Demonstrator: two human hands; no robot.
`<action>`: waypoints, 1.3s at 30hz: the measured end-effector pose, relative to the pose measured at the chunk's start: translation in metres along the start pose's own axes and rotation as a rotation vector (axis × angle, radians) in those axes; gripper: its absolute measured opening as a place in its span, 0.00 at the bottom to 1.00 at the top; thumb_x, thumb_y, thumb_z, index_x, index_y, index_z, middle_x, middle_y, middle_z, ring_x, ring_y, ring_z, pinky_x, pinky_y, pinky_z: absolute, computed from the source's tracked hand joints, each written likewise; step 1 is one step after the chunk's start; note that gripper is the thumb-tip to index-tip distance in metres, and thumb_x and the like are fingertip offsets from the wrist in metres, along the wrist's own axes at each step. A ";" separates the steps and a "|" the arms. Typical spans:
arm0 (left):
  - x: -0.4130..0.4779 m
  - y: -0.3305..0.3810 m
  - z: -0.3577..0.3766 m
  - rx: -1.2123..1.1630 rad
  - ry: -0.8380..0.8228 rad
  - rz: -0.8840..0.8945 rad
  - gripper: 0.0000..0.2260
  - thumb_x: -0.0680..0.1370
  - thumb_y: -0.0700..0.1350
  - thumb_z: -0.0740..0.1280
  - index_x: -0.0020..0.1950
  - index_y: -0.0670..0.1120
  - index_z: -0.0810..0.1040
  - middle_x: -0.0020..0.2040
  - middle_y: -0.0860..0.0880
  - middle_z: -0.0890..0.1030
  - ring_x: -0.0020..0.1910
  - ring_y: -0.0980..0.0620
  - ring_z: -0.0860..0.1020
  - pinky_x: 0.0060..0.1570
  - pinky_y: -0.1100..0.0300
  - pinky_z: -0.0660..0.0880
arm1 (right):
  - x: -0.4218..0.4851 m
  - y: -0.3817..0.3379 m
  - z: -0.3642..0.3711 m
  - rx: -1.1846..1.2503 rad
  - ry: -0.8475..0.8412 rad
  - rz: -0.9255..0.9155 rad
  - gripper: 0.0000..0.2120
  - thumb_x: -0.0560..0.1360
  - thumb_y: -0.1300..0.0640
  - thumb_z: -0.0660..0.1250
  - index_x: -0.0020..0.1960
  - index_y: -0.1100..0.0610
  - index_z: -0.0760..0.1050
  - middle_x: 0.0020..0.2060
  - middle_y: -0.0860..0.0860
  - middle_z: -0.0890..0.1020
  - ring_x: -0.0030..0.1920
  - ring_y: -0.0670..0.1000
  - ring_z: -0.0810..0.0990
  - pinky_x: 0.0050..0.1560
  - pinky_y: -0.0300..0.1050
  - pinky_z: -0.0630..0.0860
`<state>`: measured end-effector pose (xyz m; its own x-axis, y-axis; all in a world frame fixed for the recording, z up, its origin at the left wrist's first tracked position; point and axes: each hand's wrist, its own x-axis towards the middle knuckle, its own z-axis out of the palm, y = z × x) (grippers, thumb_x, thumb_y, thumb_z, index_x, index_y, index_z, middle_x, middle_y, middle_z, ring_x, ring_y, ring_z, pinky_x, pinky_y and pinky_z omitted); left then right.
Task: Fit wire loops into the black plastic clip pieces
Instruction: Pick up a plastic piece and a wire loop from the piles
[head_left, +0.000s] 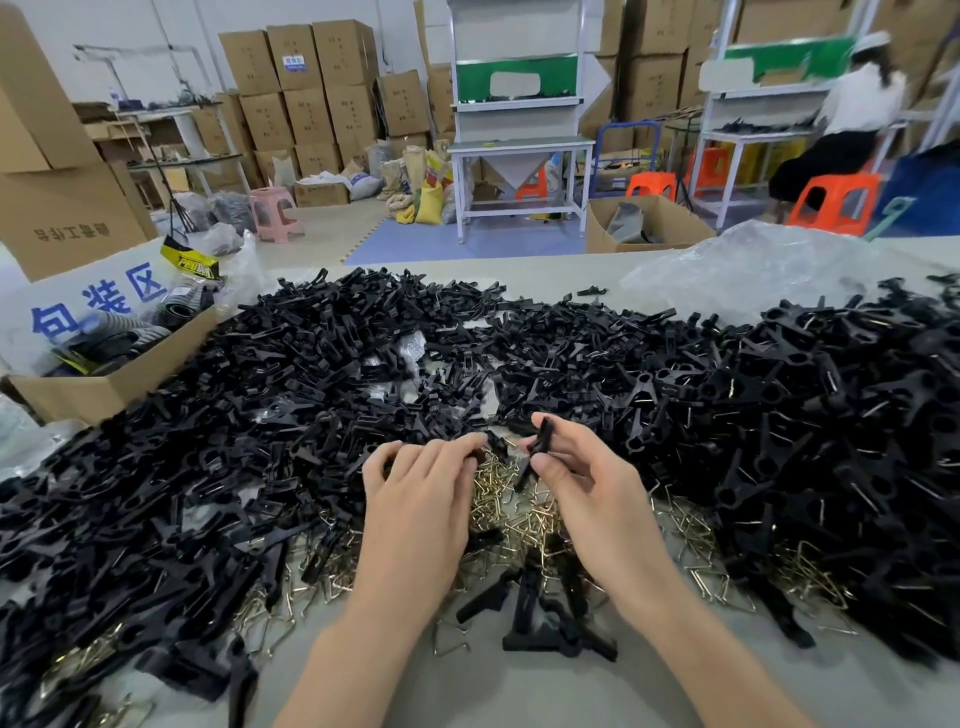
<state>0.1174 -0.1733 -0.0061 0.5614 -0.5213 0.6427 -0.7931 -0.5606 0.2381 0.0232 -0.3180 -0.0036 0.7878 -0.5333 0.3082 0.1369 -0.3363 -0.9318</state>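
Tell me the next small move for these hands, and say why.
The right hand pinches a black clip piece above the wire loops; the left hand is close beside it, though whether its fingers already hold a loop is unclear. Probably bring the left hand across and feed a loop into that clip, picking one first if needed.

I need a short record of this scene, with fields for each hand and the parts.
left hand: fingers curled over the wire loops; grip unclear
right hand: pinches one black clip piece, held roughly upright
wire loops: loose pile on the table, between the hands
clip heaps: black, on both sides of the hands
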 end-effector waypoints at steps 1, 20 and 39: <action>0.001 0.000 0.001 -0.012 0.034 0.018 0.11 0.84 0.48 0.61 0.63 0.52 0.78 0.50 0.57 0.81 0.51 0.55 0.77 0.68 0.53 0.63 | 0.000 0.000 -0.002 0.013 0.004 0.010 0.18 0.81 0.56 0.67 0.64 0.35 0.74 0.54 0.37 0.84 0.58 0.37 0.80 0.61 0.37 0.76; -0.001 0.008 -0.012 -0.305 -0.024 -0.139 0.09 0.80 0.62 0.59 0.55 0.63 0.75 0.43 0.67 0.77 0.53 0.72 0.68 0.49 0.66 0.67 | 0.002 0.000 -0.006 0.213 0.007 0.033 0.16 0.76 0.59 0.73 0.61 0.46 0.81 0.49 0.48 0.87 0.49 0.47 0.85 0.53 0.40 0.81; -0.005 0.011 -0.011 -0.869 -0.334 -0.276 0.22 0.84 0.48 0.59 0.69 0.74 0.57 0.51 0.63 0.76 0.45 0.46 0.78 0.42 0.57 0.77 | -0.001 -0.005 -0.002 0.176 -0.189 -0.014 0.24 0.79 0.63 0.70 0.64 0.36 0.78 0.54 0.43 0.86 0.55 0.44 0.84 0.56 0.35 0.78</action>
<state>0.1034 -0.1694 0.0015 0.6857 -0.6738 0.2753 -0.4458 -0.0898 0.8906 0.0205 -0.3177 0.0013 0.8812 -0.3691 0.2954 0.2379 -0.1938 -0.9518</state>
